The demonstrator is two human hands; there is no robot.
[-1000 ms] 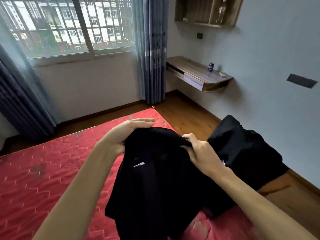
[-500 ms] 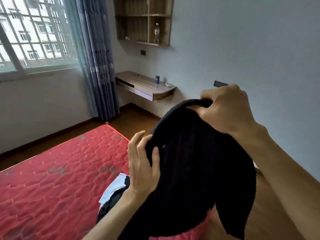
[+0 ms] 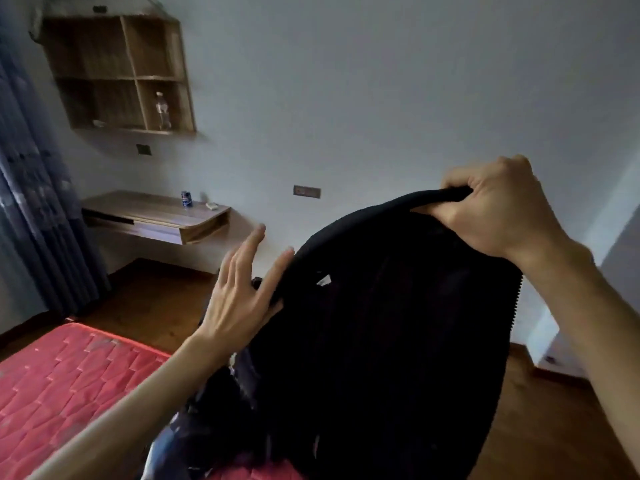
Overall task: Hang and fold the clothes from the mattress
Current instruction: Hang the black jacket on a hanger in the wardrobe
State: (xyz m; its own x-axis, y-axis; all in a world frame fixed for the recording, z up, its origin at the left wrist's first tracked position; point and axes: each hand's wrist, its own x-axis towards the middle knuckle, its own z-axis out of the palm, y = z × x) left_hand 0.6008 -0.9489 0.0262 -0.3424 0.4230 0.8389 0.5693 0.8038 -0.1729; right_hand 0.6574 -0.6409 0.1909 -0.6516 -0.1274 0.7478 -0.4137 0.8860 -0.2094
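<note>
**Black garment held up by its rim, one hand gripping, one laid flat**

The fingers of the right hand are curled over the thick rolled rim of a black garment, and the rim is pinched between them and the thumb. The highest part of the garment is thus held up at the right of the view. The fingers of the left hand are kept straight and slightly spread, with nothing gripped; the inner side of this hand is laid against the lower left stretch of the same rim.

From the rim, the garment is seen hanging down in a broad dark sheet between the two forearms. A small white tag is shown just under the rim, and a line of zipper teeth runs down the right edge, below the right wrist. Under the left forearm a heap of dark clothes is piled at the edge of a red quilted mattress; whether the hanging garment touches it cannot be told.

Beyond the hands, a wooden floor is seen on both sides. A floating desk is fixed to the grey wall, with a blue can and a small white object on it. Above it a wall shelf is mounted, and a clear bottle stands upright in its lower right compartment. A dark curtain hangs at the far left.
</note>
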